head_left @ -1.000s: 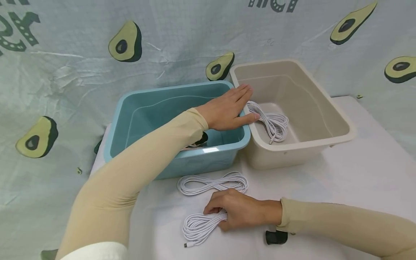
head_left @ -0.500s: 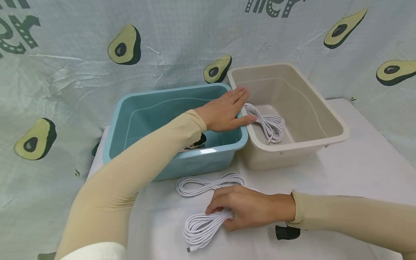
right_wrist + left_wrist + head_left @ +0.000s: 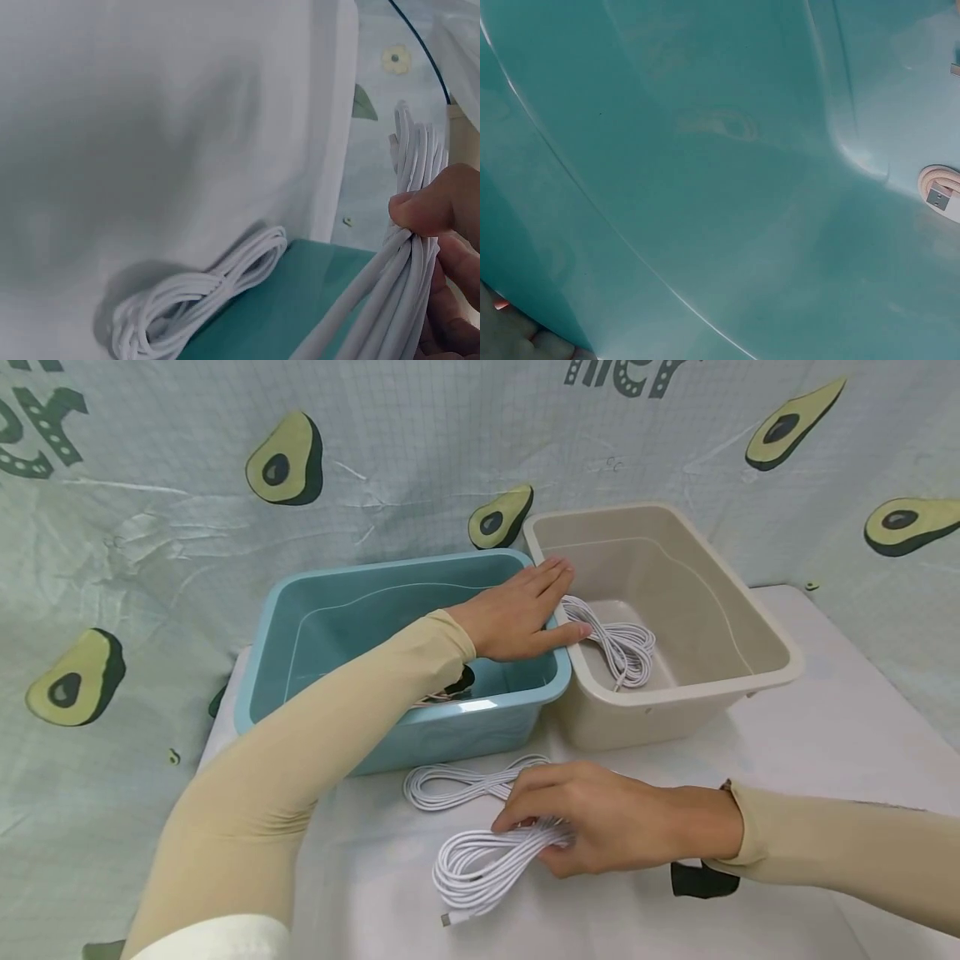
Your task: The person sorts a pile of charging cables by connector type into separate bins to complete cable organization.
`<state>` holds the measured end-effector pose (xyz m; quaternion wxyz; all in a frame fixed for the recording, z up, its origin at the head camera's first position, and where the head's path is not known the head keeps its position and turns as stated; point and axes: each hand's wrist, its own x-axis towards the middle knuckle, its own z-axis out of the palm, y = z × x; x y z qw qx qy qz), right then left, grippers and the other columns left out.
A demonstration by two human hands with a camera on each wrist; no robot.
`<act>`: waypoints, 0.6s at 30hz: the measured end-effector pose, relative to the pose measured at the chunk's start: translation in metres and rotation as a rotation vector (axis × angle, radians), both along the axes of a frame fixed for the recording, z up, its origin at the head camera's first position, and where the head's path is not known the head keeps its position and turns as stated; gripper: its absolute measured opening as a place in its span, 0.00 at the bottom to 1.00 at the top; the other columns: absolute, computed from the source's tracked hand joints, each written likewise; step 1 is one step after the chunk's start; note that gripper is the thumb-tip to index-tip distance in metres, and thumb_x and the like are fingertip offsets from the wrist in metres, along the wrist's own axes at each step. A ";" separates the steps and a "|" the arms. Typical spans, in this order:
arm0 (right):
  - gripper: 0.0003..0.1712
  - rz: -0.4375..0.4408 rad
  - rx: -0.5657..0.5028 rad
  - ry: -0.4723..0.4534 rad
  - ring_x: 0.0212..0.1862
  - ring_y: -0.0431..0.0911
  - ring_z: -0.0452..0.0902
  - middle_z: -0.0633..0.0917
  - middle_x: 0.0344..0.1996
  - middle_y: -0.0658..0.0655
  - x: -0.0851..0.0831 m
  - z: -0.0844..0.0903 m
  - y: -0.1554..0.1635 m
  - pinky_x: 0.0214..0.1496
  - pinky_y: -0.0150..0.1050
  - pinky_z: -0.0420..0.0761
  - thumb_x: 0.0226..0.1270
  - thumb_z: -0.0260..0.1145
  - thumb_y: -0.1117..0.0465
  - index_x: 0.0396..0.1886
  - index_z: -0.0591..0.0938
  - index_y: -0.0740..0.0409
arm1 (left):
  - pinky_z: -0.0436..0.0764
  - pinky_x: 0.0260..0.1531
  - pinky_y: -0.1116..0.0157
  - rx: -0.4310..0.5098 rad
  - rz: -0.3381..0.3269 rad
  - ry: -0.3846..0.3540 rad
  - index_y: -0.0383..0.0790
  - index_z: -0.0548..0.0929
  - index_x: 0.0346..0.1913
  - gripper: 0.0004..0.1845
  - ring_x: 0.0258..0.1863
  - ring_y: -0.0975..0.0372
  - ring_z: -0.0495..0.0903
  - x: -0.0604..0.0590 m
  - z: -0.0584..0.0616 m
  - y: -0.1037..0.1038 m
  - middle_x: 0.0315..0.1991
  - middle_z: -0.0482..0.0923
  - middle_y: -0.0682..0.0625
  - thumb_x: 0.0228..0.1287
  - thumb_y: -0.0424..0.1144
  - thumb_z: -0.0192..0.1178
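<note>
Starting at your left, the blue bin [image 3: 337, 635] sits near the table's [image 3: 825, 752] left edge, close against the avocado-print backdrop [image 3: 150, 527]. Your left forearm crosses over its front rim, and the left wrist view shows only its teal inner wall with a cable plug lying on the floor of the bin. Your left hand [image 3: 521, 614] lies flat with fingers straight, holding nothing, resting on the rims where the blue bin touches the beige bin [image 3: 757, 635]. Just beyond your fingertips a coiled white cable [image 3: 622, 647] lies on the beige bin's floor, toward its left wall.

In front of the blue bin, a second loose cable coil [image 3: 450, 783] rests on the cloth, just beside your right hand [image 3: 607, 814]. That hand's fingers and thumb are curled round the white cable bundle [image 3: 487, 864]; you grip one end, while its loops and plug trail toward you, low over the cloth.

To the right, the tabletop is bare white cloth out to its right edge, with open room in front of the beige bin.
</note>
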<state>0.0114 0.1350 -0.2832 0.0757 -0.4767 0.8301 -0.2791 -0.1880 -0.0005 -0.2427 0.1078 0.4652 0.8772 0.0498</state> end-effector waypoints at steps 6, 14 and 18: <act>0.28 0.019 -0.045 0.048 0.53 0.35 0.82 0.86 0.50 0.42 0.000 0.012 0.009 0.56 0.29 0.84 0.55 0.76 0.70 0.56 0.86 0.46 | 0.37 0.87 0.61 0.003 0.003 0.000 0.42 0.34 0.85 0.49 0.87 0.58 0.30 0.000 0.000 0.000 0.87 0.31 0.49 0.77 0.71 0.35; 0.29 -0.010 -0.068 0.021 0.54 0.37 0.81 0.86 0.52 0.43 0.002 0.029 0.020 0.56 0.30 0.85 0.57 0.76 0.70 0.58 0.86 0.45 | 0.37 0.87 0.61 0.005 -0.002 0.003 0.41 0.35 0.85 0.49 0.87 0.57 0.30 0.000 0.000 0.000 0.87 0.31 0.48 0.78 0.70 0.36; 0.29 -0.015 -0.106 0.013 0.53 0.37 0.82 0.86 0.51 0.43 0.002 0.038 0.024 0.56 0.30 0.86 0.56 0.76 0.71 0.57 0.86 0.45 | 0.37 0.87 0.60 0.005 -0.001 0.004 0.41 0.35 0.85 0.49 0.87 0.57 0.31 0.000 0.000 0.000 0.87 0.31 0.48 0.78 0.70 0.36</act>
